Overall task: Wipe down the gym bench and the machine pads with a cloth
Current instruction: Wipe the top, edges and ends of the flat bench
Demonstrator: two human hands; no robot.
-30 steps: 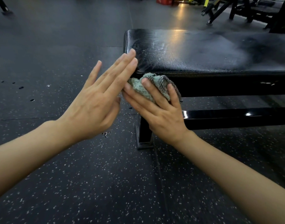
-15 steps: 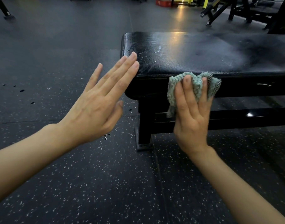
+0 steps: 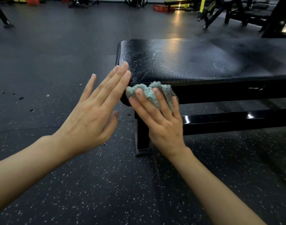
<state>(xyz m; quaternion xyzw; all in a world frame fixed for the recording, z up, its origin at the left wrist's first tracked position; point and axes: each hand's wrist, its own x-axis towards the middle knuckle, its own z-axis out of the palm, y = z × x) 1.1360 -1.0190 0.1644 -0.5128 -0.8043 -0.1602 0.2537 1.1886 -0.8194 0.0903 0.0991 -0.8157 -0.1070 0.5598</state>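
A black padded gym bench (image 3: 195, 62) stretches from the centre to the right edge, its top streaked with wet marks. My right hand (image 3: 160, 120) presses a crumpled grey-green cloth (image 3: 148, 93) with straight fingers against the front side of the pad, near its left corner. My left hand (image 3: 96, 114) is held flat with straight fingers, its fingertips at the bench's left end; it holds nothing. Much of the cloth is hidden under my right fingers.
The bench's black steel frame (image 3: 236, 120) and leg (image 3: 142, 137) stand below the pad on the speckled rubber floor (image 3: 57, 62). Black and yellow gym machines (image 3: 236, 12) stand at the far right, and a black post (image 3: 2, 15) at the far left.
My right hand has slid the cloth back left along the pad's front side, from about a hand's width right to the left corner. My left hand has stayed by the bench end.
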